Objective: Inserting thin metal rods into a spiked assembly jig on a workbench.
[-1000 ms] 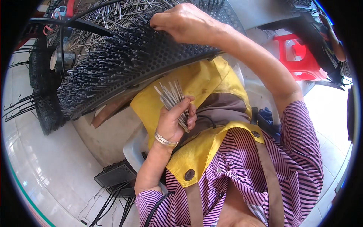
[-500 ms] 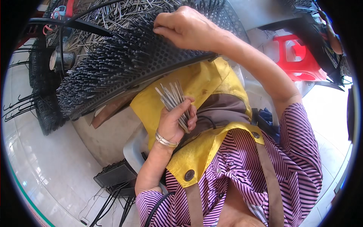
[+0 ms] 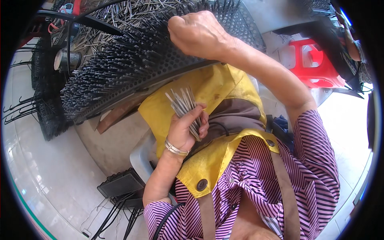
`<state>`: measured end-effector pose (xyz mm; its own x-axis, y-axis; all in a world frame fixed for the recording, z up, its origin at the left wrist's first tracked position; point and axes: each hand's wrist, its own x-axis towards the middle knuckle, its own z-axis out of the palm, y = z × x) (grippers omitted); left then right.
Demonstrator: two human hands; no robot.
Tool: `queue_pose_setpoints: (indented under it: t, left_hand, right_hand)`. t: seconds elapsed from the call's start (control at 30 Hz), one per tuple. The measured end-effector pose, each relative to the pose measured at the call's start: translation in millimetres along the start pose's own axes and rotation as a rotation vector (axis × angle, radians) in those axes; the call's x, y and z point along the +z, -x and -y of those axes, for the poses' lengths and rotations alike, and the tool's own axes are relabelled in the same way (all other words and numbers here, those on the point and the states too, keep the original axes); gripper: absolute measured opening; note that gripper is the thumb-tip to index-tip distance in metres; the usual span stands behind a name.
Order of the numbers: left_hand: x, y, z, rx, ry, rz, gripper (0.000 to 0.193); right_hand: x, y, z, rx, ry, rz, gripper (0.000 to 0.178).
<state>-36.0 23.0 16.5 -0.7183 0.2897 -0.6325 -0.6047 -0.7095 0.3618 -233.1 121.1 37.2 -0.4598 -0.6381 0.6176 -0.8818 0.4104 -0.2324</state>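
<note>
My left hand [image 3: 183,129] is wrapped round a bundle of thin grey metal rods [image 3: 182,101], their upper ends fanning out above the thumb. It is held in front of a yellow apron [image 3: 160,102]. My right hand [image 3: 199,35] is closed in a fist over a black perforated board [image 3: 176,61], at the edge of a dense field of dark upright pins [image 3: 116,66]. Its fingertips are turned away, so whatever they pinch is hidden. Rows of open holes show in the board below and to the right of that hand.
Loose metal rods [image 3: 132,13] lie heaped beyond the pins. A round can [image 3: 66,60] stands at the left, beside black racks with hooks [image 3: 48,100]. A red plastic stool [image 3: 314,64] stands at the right. Black rectangular parts [image 3: 122,185] sit at lower left.
My right hand has shifted slightly to the right and down, and its fingers have curled further under. The left hand keeps the rods in the same place.
</note>
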Motion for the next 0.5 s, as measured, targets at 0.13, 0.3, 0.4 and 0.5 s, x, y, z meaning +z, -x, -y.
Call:
queue_pose_setpoints:
  t: [0.13,0.3,0.4,0.5]
  left_hand:
    - [-1.2,0.3,0.0,-0.003,0.004,-0.011,0.018]
    - [-2.2,1.6,-1.1,0.003,0.006,-0.006,0.019]
    - [-2.6,1.1,-1.0,0.000,0.008,-0.012,0.019]
    - [-0.7,1.5,-0.2,-0.008,0.000,-0.007,0.018]
  right_hand:
    - [-0.9,5.5,-1.1,-0.056,0.008,-0.097,0.015]
    - [-6.2,6.5,-8.8,-0.003,-0.057,-0.283,0.014]
    - [-13.2,6.8,-5.6,0.085,-0.057,-0.304,0.018]
    - [-29.1,-4.1,0.2,0.140,-0.191,-0.221,0.019]
